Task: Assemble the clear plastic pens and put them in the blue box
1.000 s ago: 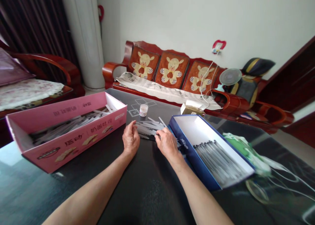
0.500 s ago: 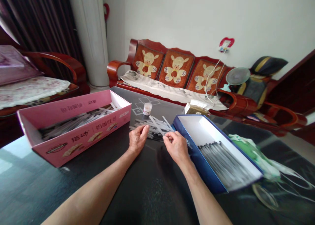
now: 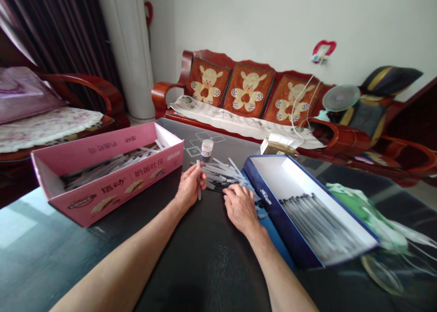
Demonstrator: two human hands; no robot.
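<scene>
My left hand point(image 3: 190, 183) is closed around a translucent white pen barrel point(image 3: 199, 180), which stands nearly upright between thumb and fingers. My right hand point(image 3: 240, 207) reaches palm down to the near edge of a loose pile of pen barrels point(image 3: 221, 170). Its fingers are bent together, and the fingertips touch small black pieces point(image 3: 215, 185) there; what they pinch, if anything, is hidden. Just behind the pile stands a small round tub point(image 3: 206, 148) with a whitish top.
On the left a long pink box point(image 3: 112, 189) holds many loose barrels. At right, an open blue box point(image 3: 273, 207) contains a row of black-tipped pens point(image 3: 314, 225). A green-and-white plastic bag point(image 3: 368, 216) and a tape roll point(image 3: 382, 273) lie beyond it. A small carton point(image 3: 278, 145) sits behind.
My left hand now holds a barrel upright, where before it showed none. My right hand has left the white barrel it was fingering and lies lower over the pile's near edge. The view shifted slightly.
</scene>
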